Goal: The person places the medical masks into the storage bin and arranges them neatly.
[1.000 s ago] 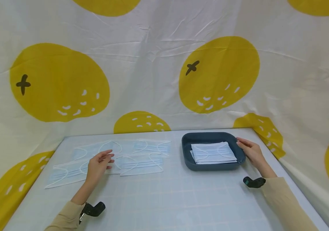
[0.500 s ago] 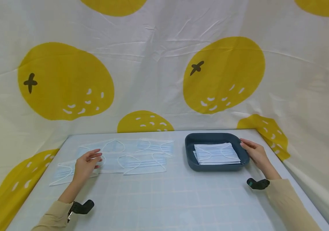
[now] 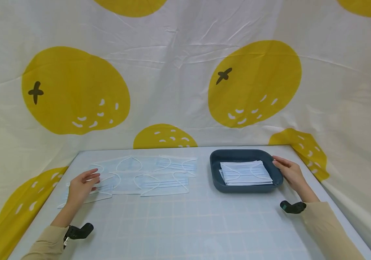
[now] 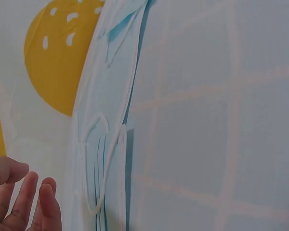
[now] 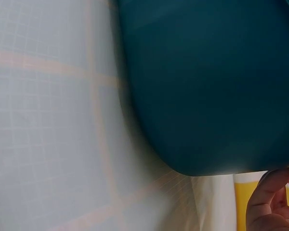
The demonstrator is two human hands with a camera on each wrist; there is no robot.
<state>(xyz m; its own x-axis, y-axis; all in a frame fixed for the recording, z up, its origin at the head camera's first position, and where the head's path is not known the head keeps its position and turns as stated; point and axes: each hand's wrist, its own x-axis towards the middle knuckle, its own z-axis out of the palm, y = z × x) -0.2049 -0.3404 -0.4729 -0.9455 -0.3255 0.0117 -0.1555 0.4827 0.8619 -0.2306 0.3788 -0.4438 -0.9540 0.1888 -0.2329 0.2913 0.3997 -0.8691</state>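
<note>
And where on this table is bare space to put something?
The largest bare patch is the front middle of the table, bordered behind by the loose masks and the tray. A narrow bare strip separates those two. Crowded: back left, with those masks and the left hand; the tray, with stacked masks and the right hand at its edge.

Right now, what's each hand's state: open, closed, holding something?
Left hand: open, holding nothing.
Right hand: holding the tray at its edge.
</note>
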